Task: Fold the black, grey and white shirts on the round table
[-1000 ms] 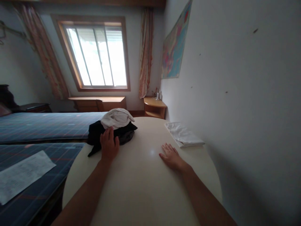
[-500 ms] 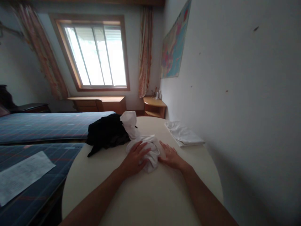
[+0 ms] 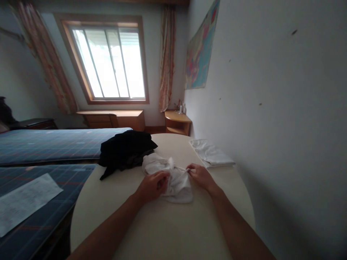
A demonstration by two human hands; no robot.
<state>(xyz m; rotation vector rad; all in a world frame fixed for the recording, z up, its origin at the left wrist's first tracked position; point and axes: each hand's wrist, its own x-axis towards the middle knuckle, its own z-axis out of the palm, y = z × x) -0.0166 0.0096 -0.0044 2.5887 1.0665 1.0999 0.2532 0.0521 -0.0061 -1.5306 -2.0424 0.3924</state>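
A crumpled white garment [image 3: 179,186] lies bunched on the round cream table [image 3: 168,231]; its exact kind cannot be made out. My left hand [image 3: 154,185] is closed at its left side, fingers curled and pinching the cloth. On the other side, my right hand [image 3: 201,177] pinches a corner of the same garment between thumb and fingers, drawing a short fold taut. Just behind and to the left sits a heap of black clothing [image 3: 124,148], touching or very near the white cloth. A folded white garment [image 3: 213,153] rests flat at the table's far right.
A pale wall [image 3: 284,151] runs close along the table's right side. To the left are beds with blue plaid covers [image 3: 54,144], one bearing a sheet of paper [image 3: 28,202]. Beyond the table stand a wooden desk [image 3: 130,117] and a corner shelf [image 3: 177,117].
Both hands have gone from lying spread on the bundle to pinching it. The white cloth is more spread toward me and right, and its raised part by the black heap has dropped.
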